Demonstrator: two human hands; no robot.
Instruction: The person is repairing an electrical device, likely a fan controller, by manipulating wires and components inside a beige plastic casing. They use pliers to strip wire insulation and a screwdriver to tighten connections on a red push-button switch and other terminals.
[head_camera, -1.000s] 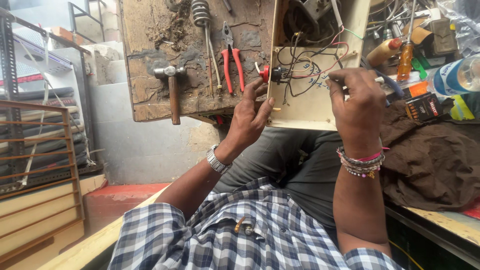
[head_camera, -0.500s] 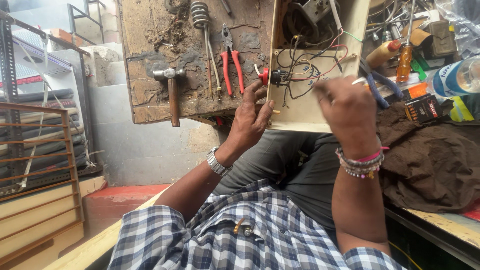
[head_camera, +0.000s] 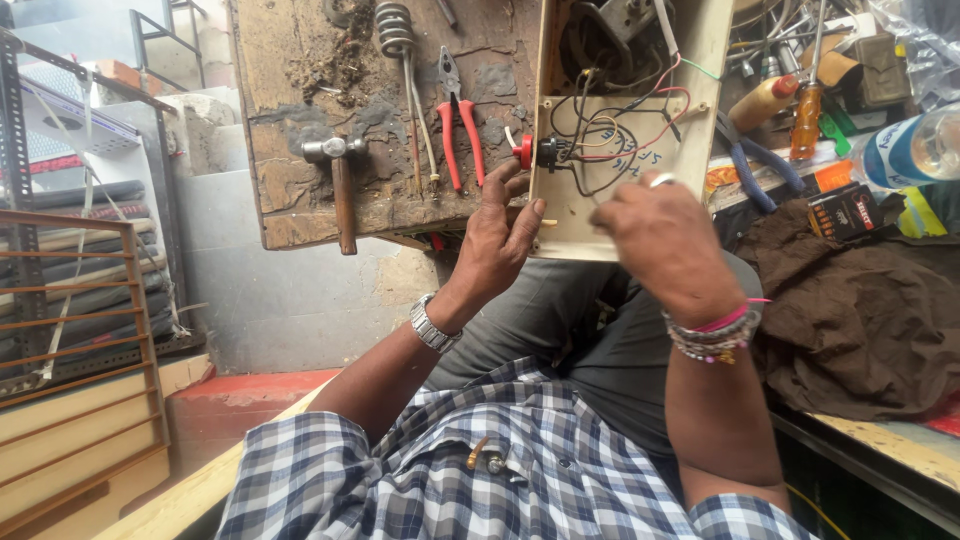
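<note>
Spreading across the top of the view, the worn wooden counter (head_camera: 300, 120) carries a hammer (head_camera: 338, 185), red-handled pliers (head_camera: 458, 120) and a coiled heating element (head_camera: 395, 30). A brown cloth (head_camera: 860, 320) lies heaped to the right, below a clutter of screwdrivers and a plastic bottle (head_camera: 915, 148).

Propped against the counter's edge stands the cream appliance housing (head_camera: 620, 215), open side toward the person, with black, red and pale wires (head_camera: 610, 140) tangled inside it and a red switch (head_camera: 524, 152) at its left wall.

A moment ago the right hand (head_camera: 668, 240) was higher, up at the wiring with its fingers spread; it has since dropped and closed, its knuckles now in front of the housing's lower edge. That suggests it has pulled back from the wires, perhaps drawing one along, though what it pinches, if anything, is hidden behind the fist.

The left hand (head_camera: 497, 235) has kept its place, palm against the housing's left edge, fingers curled up toward the switch, wrist bent back, steadying the case.
</note>
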